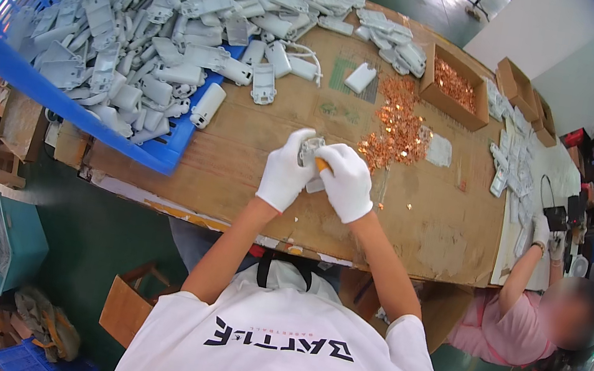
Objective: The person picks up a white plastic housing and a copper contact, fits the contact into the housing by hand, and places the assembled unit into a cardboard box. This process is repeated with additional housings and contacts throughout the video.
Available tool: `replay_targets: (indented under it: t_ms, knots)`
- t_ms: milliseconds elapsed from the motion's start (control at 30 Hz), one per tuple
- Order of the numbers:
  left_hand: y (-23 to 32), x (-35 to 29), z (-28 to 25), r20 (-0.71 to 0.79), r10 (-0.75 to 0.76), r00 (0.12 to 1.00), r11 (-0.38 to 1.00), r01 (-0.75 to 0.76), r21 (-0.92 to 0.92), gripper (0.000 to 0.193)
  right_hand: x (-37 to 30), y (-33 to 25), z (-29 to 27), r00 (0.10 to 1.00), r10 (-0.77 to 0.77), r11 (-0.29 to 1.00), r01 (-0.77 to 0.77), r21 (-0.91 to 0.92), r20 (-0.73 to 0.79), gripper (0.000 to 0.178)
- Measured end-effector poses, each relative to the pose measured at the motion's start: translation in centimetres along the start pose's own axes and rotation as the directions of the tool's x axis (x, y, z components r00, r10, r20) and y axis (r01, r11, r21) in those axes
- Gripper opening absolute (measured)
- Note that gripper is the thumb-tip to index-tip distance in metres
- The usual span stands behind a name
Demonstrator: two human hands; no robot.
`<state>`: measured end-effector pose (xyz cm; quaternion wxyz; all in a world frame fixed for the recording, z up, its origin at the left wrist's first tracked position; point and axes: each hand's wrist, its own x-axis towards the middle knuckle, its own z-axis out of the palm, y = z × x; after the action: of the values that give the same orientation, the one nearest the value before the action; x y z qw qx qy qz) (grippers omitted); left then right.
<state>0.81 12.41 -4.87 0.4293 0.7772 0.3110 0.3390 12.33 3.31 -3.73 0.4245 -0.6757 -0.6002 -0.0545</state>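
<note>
The left hand [287,169] grasps a pale plastic housing [309,150]; the right hand [345,181] grips an orange tool handle [323,165]. Firm bracing and controlled pressure would serve best.

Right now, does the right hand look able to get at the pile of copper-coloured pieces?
Probably yes: the pile of copper-coloured pieces lies just beyond the right hand, with nothing visible between them. However, it seems to grip an orange object, which may hinder picking.
</note>
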Motion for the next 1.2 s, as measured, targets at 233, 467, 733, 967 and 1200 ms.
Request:
replay_targets:
  t_ms: [233,467,733,967,1200]
  knots:
    - [0.4,-3.0,-0.8,0.007,0.093,0.996,0.996,-0.093,-0.002,0.033,-1.0,-2.5,0.8,0.968,0.244,0.97,-0.243,0.025,-0.057,0.016]
    - [2.9,-9.3,-2.7,0.184,0.002,0.983,0.997,-0.016,0.073,0.035,-6.4,-4.9,-1.9,0.856,0.435,0.883,-0.467,0.057,0.279,0.024]
    - [3.7,-13.9,-4.2,0.316,-0.07,0.946,0.992,0.035,0.117,0.038,-12.0,-8.4,-1.6,0.802,0.538,0.782,-0.59,0.2,0.26,0.024]
    - [1.3,-21.2,-4.3,0.329,-0.232,0.915,0.973,0.222,0.069,0.028,-17.4,-11.3,-2.1,0.704,0.529,0.77,-0.633,0.08,0.475,0.011]
    - [3.4,-21.2,-6.2,0.5,-0.317,0.806,0.934,0.356,0.019,0.024,-18.9,-13.8,-4.6,0.643,0.566,0.747,-0.664,0.008,0.516,0.024]
